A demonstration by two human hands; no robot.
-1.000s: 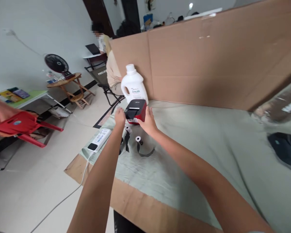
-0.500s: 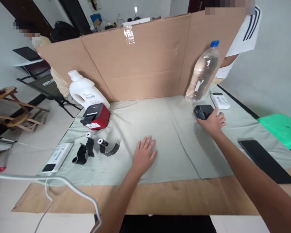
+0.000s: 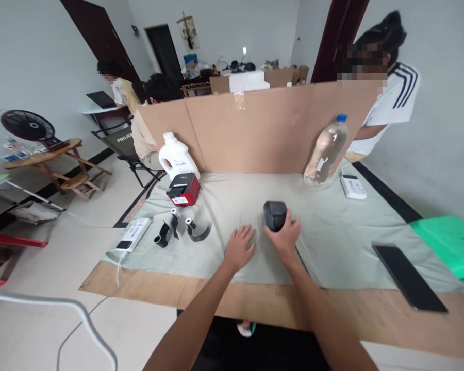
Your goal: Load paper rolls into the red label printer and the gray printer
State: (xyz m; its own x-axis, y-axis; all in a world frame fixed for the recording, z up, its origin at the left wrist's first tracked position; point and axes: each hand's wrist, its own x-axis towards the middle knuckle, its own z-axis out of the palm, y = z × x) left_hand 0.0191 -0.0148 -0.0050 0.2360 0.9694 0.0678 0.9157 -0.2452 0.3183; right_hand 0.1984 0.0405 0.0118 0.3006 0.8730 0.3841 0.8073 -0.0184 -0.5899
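Note:
My right hand grips a small black boxy device, like a portable receipt printer, at its near right side over the middle of the cloth. To its left, my left hand lies flat on the cloth with fingers spread, holding nothing. Farther left is a red and black label printer with a white sticker. In front of it stand several small rolls with black strips partly unwound, one black roll nearest the front. A white jug stands behind the red printer.
A grey-green cloth covers the table before a cardboard screen. At right are a tilted water bottle, a white power bank-like box and a dark tablet-like slab. Another white box lies left. People sit beyond the screen.
My right hand has brought the black device from beside the bottle to the middle, near my left hand. The camera view has tilted up and shifted; my left hand stays flat.

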